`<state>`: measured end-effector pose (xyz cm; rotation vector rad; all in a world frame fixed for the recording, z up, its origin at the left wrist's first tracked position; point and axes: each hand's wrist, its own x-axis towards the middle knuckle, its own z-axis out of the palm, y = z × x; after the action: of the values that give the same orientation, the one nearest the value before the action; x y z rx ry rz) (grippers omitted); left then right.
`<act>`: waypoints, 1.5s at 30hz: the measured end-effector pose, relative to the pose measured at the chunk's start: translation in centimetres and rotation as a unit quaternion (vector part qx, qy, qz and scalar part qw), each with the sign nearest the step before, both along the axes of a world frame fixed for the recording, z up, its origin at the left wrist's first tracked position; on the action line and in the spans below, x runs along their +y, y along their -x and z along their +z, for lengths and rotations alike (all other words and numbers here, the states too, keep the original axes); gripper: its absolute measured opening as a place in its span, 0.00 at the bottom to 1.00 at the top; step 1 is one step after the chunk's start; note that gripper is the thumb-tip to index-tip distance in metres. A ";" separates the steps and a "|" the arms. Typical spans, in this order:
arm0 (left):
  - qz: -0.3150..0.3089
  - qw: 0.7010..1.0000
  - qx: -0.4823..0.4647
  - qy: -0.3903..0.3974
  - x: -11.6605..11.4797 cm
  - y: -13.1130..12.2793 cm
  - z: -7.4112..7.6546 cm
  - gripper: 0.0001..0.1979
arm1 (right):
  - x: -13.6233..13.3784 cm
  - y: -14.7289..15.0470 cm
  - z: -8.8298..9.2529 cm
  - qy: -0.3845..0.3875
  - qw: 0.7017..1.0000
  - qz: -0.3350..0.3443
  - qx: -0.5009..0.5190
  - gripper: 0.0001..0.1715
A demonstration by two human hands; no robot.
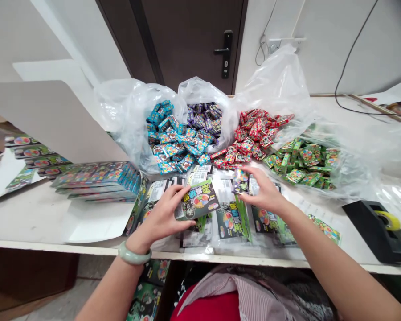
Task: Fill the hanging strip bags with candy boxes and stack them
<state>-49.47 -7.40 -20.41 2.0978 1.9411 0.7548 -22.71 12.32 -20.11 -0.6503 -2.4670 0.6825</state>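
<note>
Clamping left fingers point(175, 192) on a green carton point(198, 200), right fingers point(254, 177) on a packet point(240, 180)

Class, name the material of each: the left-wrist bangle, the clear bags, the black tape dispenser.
The bangle looks like polished jade or glass: milky green, glossy. The bags seem thin polythene: see-through, creased, shiny. The dispenser looks like matte black plastic, from its dull moulded surface.

a white bench point(20, 218) — clear bags of packets point(280, 84), stacked boxes point(96, 183), a tape dispenser point(374, 232)
</note>
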 end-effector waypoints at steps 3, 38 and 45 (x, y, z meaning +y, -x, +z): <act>-0.015 1.000 -0.003 -0.007 0.2 -0.2 0.0 0.46 | -1.5 -1.0 3.6 -0.033 0.996 0.082 -0.030 0.43; 0.000 0.998 -0.057 -0.025 0.3 -1.6 -0.8 0.48 | -3.7 1.5 3.2 -0.050 0.991 0.108 -0.058 0.37; 0.045 0.995 -0.086 -0.026 -0.4 -0.1 -1.3 0.48 | -0.3 6.4 2.8 0.084 0.993 0.084 0.013 0.18</act>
<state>-49.40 -7.77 -21.69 1.9140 1.9529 0.9780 -29.14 12.05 -17.28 -0.4932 -2.4778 0.9650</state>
